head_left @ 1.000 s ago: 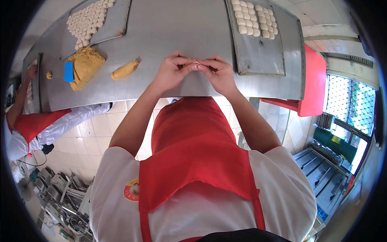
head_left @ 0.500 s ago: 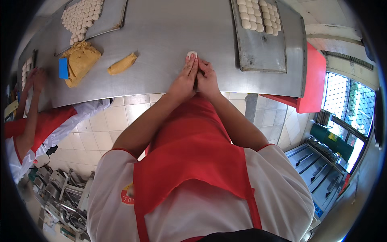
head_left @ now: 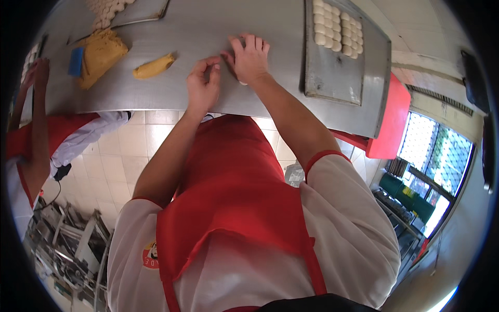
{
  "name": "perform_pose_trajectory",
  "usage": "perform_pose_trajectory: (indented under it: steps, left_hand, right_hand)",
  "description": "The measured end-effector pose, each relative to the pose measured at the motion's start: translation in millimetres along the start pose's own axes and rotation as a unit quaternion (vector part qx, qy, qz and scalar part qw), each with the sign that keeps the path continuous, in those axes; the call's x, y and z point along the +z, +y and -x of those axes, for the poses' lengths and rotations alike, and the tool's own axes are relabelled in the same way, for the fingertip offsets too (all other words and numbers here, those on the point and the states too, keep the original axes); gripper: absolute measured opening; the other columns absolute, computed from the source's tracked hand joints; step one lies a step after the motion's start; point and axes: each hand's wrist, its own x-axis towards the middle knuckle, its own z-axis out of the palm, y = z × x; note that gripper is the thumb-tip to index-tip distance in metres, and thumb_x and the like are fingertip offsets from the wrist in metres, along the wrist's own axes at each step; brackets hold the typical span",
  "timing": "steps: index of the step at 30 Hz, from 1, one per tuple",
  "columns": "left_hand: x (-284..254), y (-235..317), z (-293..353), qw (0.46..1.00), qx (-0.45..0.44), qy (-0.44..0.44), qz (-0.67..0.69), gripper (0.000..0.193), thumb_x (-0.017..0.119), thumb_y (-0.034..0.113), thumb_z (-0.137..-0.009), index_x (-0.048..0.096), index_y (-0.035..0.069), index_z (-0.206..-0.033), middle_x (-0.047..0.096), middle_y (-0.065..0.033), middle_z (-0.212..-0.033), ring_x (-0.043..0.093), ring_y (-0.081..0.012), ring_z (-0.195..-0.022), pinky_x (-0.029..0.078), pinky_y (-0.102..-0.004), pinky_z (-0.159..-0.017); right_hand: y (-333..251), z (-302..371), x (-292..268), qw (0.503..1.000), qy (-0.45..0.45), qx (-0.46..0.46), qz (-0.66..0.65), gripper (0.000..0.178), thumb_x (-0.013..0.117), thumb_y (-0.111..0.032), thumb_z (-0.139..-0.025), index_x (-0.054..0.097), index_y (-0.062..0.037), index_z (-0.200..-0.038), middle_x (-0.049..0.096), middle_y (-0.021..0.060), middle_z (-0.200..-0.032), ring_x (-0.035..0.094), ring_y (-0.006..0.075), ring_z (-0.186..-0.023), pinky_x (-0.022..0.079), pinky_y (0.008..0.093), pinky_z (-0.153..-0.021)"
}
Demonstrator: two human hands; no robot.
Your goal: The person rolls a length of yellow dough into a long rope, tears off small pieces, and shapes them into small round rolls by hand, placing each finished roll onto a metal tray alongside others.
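white, small and rounded, a dough piece (head_left: 243, 83) lies on the grey metal table (head_left: 208, 31), mostly hidden beneath the heel of the right hand (head_left: 251, 61). that hand is palm down, its fingers spread and gripping nothing visible. just beside it, the left hand (head_left: 202, 86) has loosely bent fingers, the thumb apart from them, with nothing seen between. left of it lie a yellow elongated dough roll (head_left: 154, 66) and a larger yellow dough mass (head_left: 105, 54) touching a flat blue rectangular tool (head_left: 76, 61).
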Motion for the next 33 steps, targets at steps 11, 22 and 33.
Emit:
perform_pose_trajectory:
  steps: [11,22,33]
  left_hand:
    - [2.3,13.7,-30.0,0.875,0.231,-0.253,-0.342,0.047,0.078,0.028,-0.095,0.070,0.009,-0.137,0.066,-0.0131,-0.133,0.061,-0.0350,-0.121,0.051,-0.0433,-0.104]
    - [194.6,54.3,-8.2,0.971,-0.124,-0.191,-0.071,0.034,0.079,-0.001,-0.086,0.056,0.004,-0.110,0.065,-0.0043,-0.098,0.062,-0.0140,-0.091,0.052,-0.0312,-0.079]
    - [464.9,89.9,-60.5,0.819,0.325,-0.301,-0.366,0.073,0.079,0.019,-0.090,0.049,0.001,-0.154,0.049,-0.0146,-0.161,0.046,-0.0353,-0.150,0.041,-0.0475,-0.122]
  right_hand:
    - [36.5,60.0,-56.0,0.919,-0.137,0.109,-0.354,0.041,0.086,-0.013,-0.086,0.072,-0.0074,-0.124,0.067,0.0110,-0.119,0.070,0.0296,-0.100,0.061,0.0421,-0.084]
    - [111.9,109.8,-90.0,0.644,0.135,0.357,-0.663,0.042,0.074,-0.002,-0.092,0.056,-0.0058,-0.130,0.066,0.0105,-0.112,0.067,0.0173,-0.101,0.056,0.0338,-0.088]
    - [442.7,106.4,-136.9,0.811,0.120,0.454,-0.348,0.041,0.086,-0.026,-0.090,0.075,0.0039,-0.116,0.080,0.0162,-0.096,0.076,0.0237,-0.089,0.059,0.0364,-0.083]
